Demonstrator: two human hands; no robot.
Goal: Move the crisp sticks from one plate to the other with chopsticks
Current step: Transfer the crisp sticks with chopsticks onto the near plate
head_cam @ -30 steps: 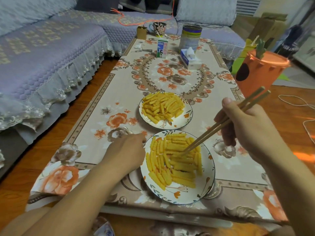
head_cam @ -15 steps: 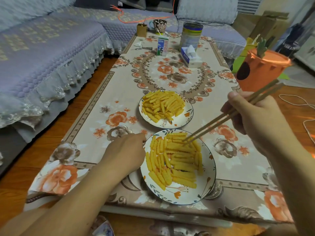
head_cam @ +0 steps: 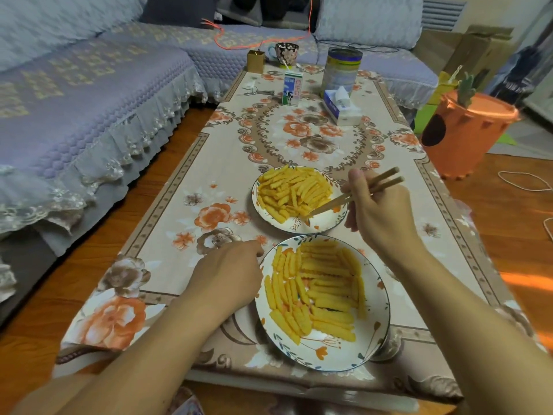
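Note:
Two white floral plates hold yellow crisp sticks. The near plate (head_cam: 377, 333) has sticks (head_cam: 320, 292) laid in rows; the far plate (head_cam: 323, 223) has a loose heap of crisp sticks (head_cam: 290, 190). My right hand (head_cam: 380, 211) grips a pair of wooden chopsticks (head_cam: 332, 202) whose tips reach down to the near right edge of the far heap. Whether a stick is pinched between the tips I cannot tell. My left hand (head_cam: 230, 274) rests on the tablecloth against the near plate's left rim, fingers curled under.
On the floral tablecloth's (head_cam: 185, 211) far end stand a milk carton (head_cam: 291, 88), a tin can (head_cam: 342, 68), a tissue pack (head_cam: 341, 107), a mug (head_cam: 285, 52) and a small box (head_cam: 256, 61). A sofa (head_cam: 74, 109) runs along the left; an orange bin (head_cam: 466, 136) stands right.
My right hand has carried the chopsticks from the near plate forward to the far plate, tips now at its heap. My left hand has stayed by the near plate.

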